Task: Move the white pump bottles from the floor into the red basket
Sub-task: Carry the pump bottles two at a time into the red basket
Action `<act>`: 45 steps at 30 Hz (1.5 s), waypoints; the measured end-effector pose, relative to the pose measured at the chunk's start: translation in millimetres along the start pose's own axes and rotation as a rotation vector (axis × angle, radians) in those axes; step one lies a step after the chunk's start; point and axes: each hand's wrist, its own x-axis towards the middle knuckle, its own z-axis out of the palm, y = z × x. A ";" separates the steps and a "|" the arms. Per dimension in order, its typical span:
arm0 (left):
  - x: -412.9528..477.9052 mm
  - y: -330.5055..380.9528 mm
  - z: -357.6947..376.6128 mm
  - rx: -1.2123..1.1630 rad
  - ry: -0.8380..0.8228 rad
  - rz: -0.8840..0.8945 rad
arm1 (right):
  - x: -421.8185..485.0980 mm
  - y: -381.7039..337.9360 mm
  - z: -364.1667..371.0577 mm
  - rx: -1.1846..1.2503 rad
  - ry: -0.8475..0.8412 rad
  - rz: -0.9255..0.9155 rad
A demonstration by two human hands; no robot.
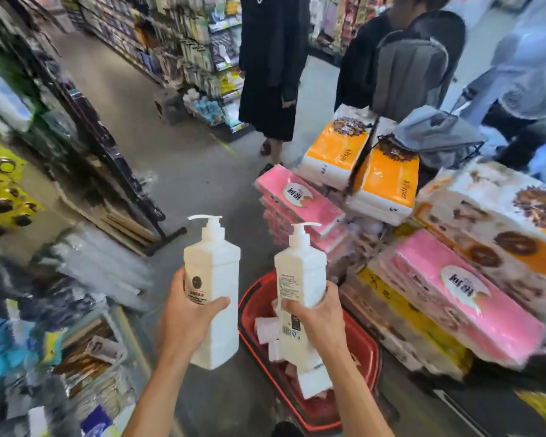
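Gripping one white pump bottle (213, 288) each, left hand (189, 313), right hand (316, 313), above red basket (364, 351).

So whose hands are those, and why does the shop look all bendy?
There is no machine here. A person wears a small camera on their head, so this one picture shows what they see looking down. Its wide lens bends the edges.

The left hand holds one white bottle with a pump top. The right hand holds another bottle. Both are upright, up in the air.

Below, on the floor, sits a red basket with some white things already in it; I cannot tell what they are. To the right are stacked packs in pink, orange and white. Other shoppers stand further off, by the shelves.
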 end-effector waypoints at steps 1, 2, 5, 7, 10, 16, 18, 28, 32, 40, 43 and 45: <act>6.3 1.2 5.6 0.010 -0.010 0.003 | 6.7 0.7 -0.3 0.009 0.008 0.005; 12.9 0.2 10.6 0.022 -0.018 0.003 | 12.9 1.9 -0.3 0.015 0.017 0.011; 31.3 -1.0 28.4 0.029 -0.065 0.001 | 27.3 7.3 -1.6 0.056 0.054 0.039; 43.3 -5.0 43.4 0.041 -0.112 -0.006 | 32.9 14.7 -3.7 0.080 0.088 0.079; 66.4 -18.1 66.2 0.074 -0.207 -0.020 | 42.0 32.1 -3.4 0.095 0.161 0.173; 118.3 -52.1 120.8 0.177 -0.452 -0.035 | 58.1 84.9 11.9 0.127 0.355 0.413; 133.2 -61.9 142.5 0.219 -0.531 -0.028 | 61.1 105.3 17.9 0.140 0.409 0.508; 193.8 -174.2 265.0 0.652 -0.810 0.023 | 97.5 244.2 71.1 0.293 0.603 0.891; 207.3 -215.7 309.2 0.876 -0.866 0.065 | 125.3 301.0 99.3 0.312 0.591 0.995; 245.5 -291.5 371.5 1.129 -0.855 0.147 | 185.8 369.2 130.0 0.257 0.527 1.038; 256.4 -315.7 382.9 1.164 -0.841 0.138 | 204.1 385.1 141.8 0.274 0.510 1.049; 261.8 -328.4 389.2 1.191 -0.825 0.127 | 212.2 395.6 147.4 0.275 0.508 1.045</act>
